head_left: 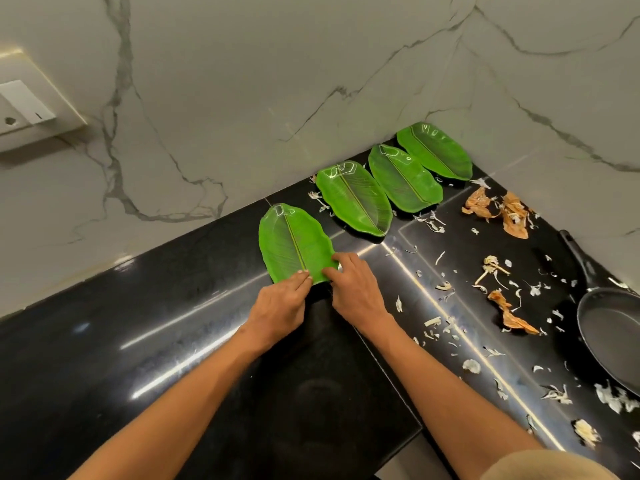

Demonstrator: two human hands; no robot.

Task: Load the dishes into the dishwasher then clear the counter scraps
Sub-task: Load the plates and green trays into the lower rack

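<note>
Several green leaf-shaped plates lie in a row on the black counter [173, 341] along the marble wall. The nearest plate [294, 240] has both my hands at its near end. My left hand [282, 306] has its fingertips on the plate's near edge. My right hand [353, 289] pinches the plate's near right edge between thumb and fingers. Further back lie a second plate [353, 197], a third [403, 178] and a fourth [434, 150] in the corner. Onion and garlic scraps [498, 216] are strewn over the counter's right part.
A black frying pan [613, 330] sits at the right edge, handle pointing to the back. Orange peel pieces [512, 315] and white skins lie between it and my right arm. A wall switch plate [24, 102] is at the far left.
</note>
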